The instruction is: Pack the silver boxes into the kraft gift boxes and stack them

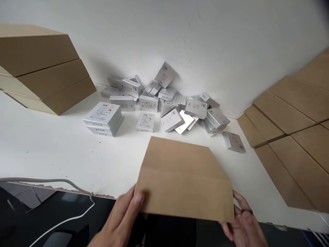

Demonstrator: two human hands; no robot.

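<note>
A plain brown cardboard box is held at the table's front edge, tilted towards me. My left hand grips its left side, the thumb lying on the near face. At the lower right corner my right hand has its fingers around the box, some of them hidden behind it. Beyond the box, a small silver carton with printed text lies flat on the white table. Left of that carton is a short stack of larger-looking silver cartons.
A loose heap of silver cartons leans against the white wall. Brown boxes are stacked at the left, and more brown boxes stand at the right. A cable runs along the chipped front edge.
</note>
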